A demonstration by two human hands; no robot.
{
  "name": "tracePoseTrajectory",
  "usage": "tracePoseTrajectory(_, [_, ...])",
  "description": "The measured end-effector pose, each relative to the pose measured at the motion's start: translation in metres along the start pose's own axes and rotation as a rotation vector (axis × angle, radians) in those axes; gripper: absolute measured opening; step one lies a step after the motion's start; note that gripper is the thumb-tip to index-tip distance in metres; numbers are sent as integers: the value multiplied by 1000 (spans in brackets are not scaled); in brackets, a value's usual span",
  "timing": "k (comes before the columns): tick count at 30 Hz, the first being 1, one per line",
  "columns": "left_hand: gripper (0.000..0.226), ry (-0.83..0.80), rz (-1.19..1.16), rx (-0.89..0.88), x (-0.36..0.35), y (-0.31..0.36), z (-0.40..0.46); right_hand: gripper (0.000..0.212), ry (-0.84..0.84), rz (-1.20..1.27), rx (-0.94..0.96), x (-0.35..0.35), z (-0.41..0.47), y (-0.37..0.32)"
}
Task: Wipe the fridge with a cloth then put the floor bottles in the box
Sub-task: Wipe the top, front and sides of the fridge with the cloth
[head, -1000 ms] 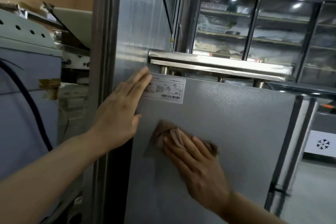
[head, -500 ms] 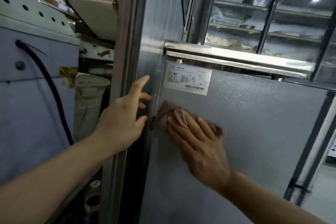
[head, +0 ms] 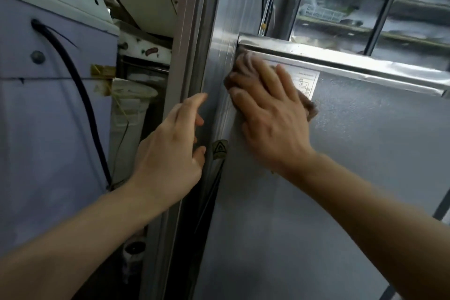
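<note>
At centre frame the right hand (head: 270, 117) lies flat, fingers spread, pressing a brown cloth (head: 309, 107) against the grey fridge (head: 353, 165) panel's upper left corner — just under its shiny top rim. The left hand (head: 170, 153) is open, holding nothing, fingertips by the metal frame (head: 185, 56) edge.

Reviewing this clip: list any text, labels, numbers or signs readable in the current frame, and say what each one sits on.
No text can be read.
White label on the grey fridge side, partly under the right hand and brown cloth: print and diagram too blurred to read.
Warning triangle sticker on the steel edge beside the left hand: triangle symbol only, any wording illegible.
</note>
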State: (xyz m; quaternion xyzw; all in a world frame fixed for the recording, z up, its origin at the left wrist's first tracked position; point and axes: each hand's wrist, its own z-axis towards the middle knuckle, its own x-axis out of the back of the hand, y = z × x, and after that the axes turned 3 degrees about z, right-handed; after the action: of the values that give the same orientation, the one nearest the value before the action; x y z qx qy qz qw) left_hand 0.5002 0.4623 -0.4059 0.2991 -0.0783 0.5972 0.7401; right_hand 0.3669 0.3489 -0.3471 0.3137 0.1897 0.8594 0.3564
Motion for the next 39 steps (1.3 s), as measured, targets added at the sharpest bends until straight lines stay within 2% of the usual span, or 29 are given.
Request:
tracePoseTrajectory(3, [82,4,29,26,-3,-7,-8,28,-110,48,162,-22,-46,-25])
tracePoseTrajectory(8, [84,-74,34,44,0,-16,-29,48,-378,-15,367,-41,-131,-68])
tracePoseTrajectory(10, [83,-115,53,50,0,-15,-37,53,-426,-24,388,-36,-145,-68])
tracePoseTrajectory(12, [82,-134,53,59,-3,-12,-39,53,-375,-4,347,-26,-137,-55])
tracePoseTrajectory(18, [82,-183,-65,102,-31,2,-33,47,32,70,-23,6,-86,23])
tracePoseTrajectory(20, [83,-191,-77,118,-45,10,-32,43,95,103,-94,5,-92,26])
tracePoseTrajectory(22, [86,-190,-67,145,-57,18,-31,43,60,117,-86,-3,-119,13])
tracePoseTrajectory(27, [83,-110,1,225,-69,30,-34,47,-280,59,185,-4,-209,-7])
tracePoseTrajectory(30, [81,-99,49,239,-72,33,-36,44,-363,51,255,8,-212,3])
tracePoseTrajectory(32, [81,-88,59,240,-75,32,-36,44,-309,111,175,19,-196,20])
tracePoseTrajectory(36, [77,-46,58,234,-84,31,-42,42,-58,225,-125,29,-168,56])
tracePoseTrajectory(39, [76,-8,76,238,-94,34,-49,48,32,213,-215,15,-186,45])
